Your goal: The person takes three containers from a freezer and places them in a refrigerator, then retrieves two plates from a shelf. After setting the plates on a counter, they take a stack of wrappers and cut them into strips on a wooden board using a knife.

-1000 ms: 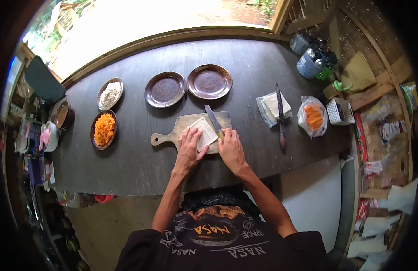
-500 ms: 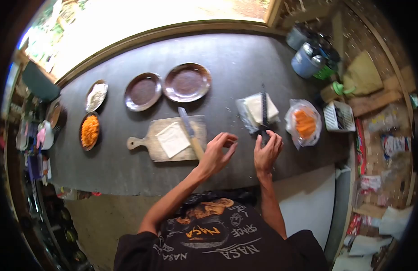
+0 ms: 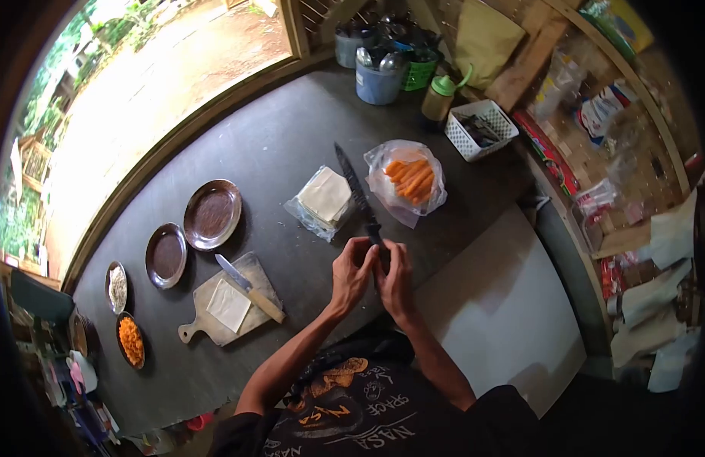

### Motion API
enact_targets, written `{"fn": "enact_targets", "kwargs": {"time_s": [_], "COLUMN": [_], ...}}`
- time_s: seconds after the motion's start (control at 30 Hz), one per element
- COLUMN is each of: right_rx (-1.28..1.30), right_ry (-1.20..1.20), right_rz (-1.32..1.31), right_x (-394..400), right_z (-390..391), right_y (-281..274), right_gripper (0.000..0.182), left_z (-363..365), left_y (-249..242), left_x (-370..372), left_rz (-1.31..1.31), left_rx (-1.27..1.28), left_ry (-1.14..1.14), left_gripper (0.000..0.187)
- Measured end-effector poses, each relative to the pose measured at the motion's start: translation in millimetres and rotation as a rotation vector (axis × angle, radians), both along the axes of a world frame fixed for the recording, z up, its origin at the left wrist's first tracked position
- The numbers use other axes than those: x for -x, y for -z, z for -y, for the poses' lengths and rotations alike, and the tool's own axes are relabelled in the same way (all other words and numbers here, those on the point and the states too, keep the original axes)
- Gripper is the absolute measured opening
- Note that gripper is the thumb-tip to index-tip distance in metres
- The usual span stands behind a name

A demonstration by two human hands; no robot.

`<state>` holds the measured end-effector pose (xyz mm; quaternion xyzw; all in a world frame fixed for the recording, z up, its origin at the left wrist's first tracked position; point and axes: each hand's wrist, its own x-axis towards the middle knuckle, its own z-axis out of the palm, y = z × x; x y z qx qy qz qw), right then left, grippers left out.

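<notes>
A black knife (image 3: 353,181) points away from me, its dark blade raised over the table. My right hand (image 3: 396,283) is closed around its handle. Against the handle's other side, my left hand (image 3: 351,276) is also closed, thumbs nearly meeting. Beyond my hands lies a stack of square white wrappers (image 3: 324,194) on clear plastic. Right of the blade is a plastic bag (image 3: 417,211) holding orange sticks (image 3: 410,180). To the left, a wooden cutting board (image 3: 253,273) bears one white wrapper (image 3: 229,306) and a wooden-handled knife (image 3: 253,290).
Two brown plates (image 3: 213,215) (image 3: 166,256) stand left of centre. Farther left are a dish of white powder (image 3: 117,288) and a bowl of orange pieces (image 3: 131,342). A blue utensil bucket (image 3: 379,84), a green-topped bottle (image 3: 439,97) and a white basket (image 3: 482,129) line the far right.
My head view has turned right. The left hand, apart and empty before, has come to the knife handle beside my right. The black knife has moved off the wrapper stack.
</notes>
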<state>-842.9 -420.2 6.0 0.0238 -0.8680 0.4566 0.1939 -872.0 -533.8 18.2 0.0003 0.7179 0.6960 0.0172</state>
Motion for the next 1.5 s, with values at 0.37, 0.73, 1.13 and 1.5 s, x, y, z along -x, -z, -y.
{"fn": "enact_targets", "kwargs": {"time_s": [0.37, 0.73, 1.13, 1.5], "right_rx": [-0.002, 0.250, 0.040, -0.301], "right_ry": [0.536, 0.371, 0.561, 0.765], "right_rz": [0.045, 0.205, 0.019, -0.155], "right_x": [-28.5, 71.0, 147.2, 139.1], "right_z": [-64.3, -137.3, -209.6, -194.7], "right_y": [33.6, 82.0, 51.1, 70.8], "right_gripper": [0.031, 0.033, 0.036, 0.058], "left_z": [-101.2, -181.7, -266.9, -248.7], "left_y": [-2.2, 53.3, 48.2, 45.1], "left_x": [40.0, 130.3, 200.3, 186.2], "left_rz": [-0.061, -0.435, -0.329, -0.465], "left_rx": [0.322, 0.444, 0.532, 0.443], "left_ry": [0.685, 0.634, 0.535, 0.451], "left_gripper": [0.032, 0.025, 0.021, 0.020]}}
